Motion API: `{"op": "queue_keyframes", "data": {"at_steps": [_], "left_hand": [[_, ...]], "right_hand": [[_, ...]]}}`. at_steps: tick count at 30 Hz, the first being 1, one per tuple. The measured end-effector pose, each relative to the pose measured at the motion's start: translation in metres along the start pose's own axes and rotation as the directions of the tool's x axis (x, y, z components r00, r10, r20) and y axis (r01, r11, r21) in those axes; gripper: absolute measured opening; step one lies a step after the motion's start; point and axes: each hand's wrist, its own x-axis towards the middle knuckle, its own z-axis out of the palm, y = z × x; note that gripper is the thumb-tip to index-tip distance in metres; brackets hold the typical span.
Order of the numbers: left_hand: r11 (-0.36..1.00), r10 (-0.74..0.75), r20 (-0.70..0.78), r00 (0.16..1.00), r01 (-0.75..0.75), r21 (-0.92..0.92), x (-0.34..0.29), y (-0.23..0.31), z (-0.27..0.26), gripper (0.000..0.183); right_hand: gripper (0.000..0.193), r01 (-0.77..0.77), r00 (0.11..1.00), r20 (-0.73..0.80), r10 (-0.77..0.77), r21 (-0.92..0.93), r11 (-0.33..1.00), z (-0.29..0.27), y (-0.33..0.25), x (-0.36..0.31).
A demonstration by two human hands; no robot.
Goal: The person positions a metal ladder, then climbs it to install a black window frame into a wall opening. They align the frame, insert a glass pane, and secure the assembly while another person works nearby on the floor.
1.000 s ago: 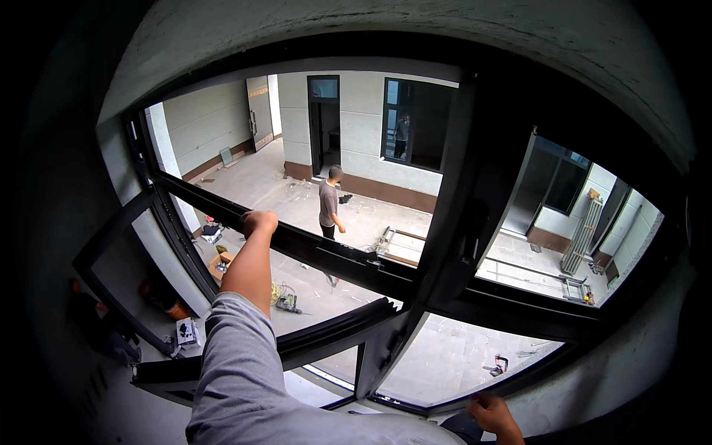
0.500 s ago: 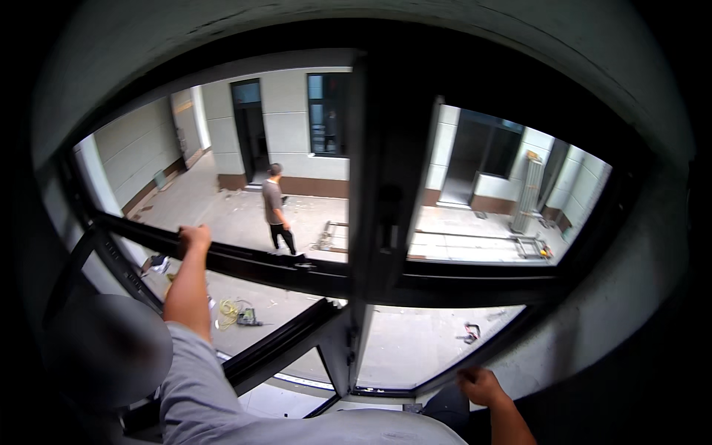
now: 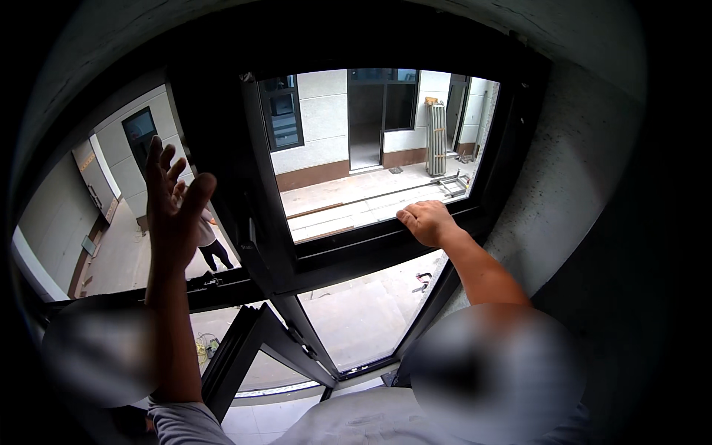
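A large black-framed window [image 3: 276, 285] fills the view in front of me. My left hand [image 3: 176, 204] is raised before its left opening, beside the thick upright post [image 3: 211, 148]. That hand is open, its fingers apart and holding nothing. At the right pane, my right hand [image 3: 426, 222] rests over the black horizontal rail [image 3: 356, 246], its fingers bent onto the rail's upper edge. A dark handle [image 3: 248, 231] sits on the post between my hands. Below, a black sash [image 3: 293, 345] stands swung inward at an angle.
Outside lies a paved courtyard, where a person [image 3: 213, 248] stands partly hidden behind my left hand. A bundle of long grey profiles [image 3: 436, 137] leans against the far wall. A red-and-black tool [image 3: 423, 280] lies on the ground. The rough wall [image 3: 571, 148] borders the window's right side.
My view has turned right. My left hand has left the left rail and risen with its fingers spread. My right hand has come up from low down onto the right pane's rail.
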Motion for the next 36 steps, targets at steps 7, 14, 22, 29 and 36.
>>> {"op": "queue_keyframes", "data": {"at_steps": [7,14,22,29,36], "left_hand": [[0.861,0.399,0.415,0.818,-0.489,0.137,-0.080,0.094,0.105,0.076],[0.743,-0.473,0.747,0.467,-0.245,0.623,-0.086,0.047,0.199,0.111],[0.788,-0.447,0.779,0.440,-0.220,0.576,-0.083,0.047,0.205,0.095],[0.833,-0.045,0.695,0.718,-0.357,0.422,-0.097,0.034,0.200,0.057],[0.743,0.350,0.615,0.706,-0.609,0.276,-0.130,0.001,0.197,0.036]], "right_hand": [[0.058,-0.160,0.971,0.167,0.172,-0.083,0.984,-0.011,-0.016,0.008],[0.062,-0.177,0.949,0.250,0.194,-0.089,0.980,-0.012,-0.022,0.016],[0.058,-0.218,0.950,0.227,0.216,-0.015,0.976,-0.011,-0.017,0.016],[0.057,-0.225,0.950,0.219,0.221,-0.003,0.974,-0.014,-0.018,0.015],[0.052,-0.162,0.975,0.148,0.165,-0.029,0.986,-0.002,-0.013,0.018]]}}
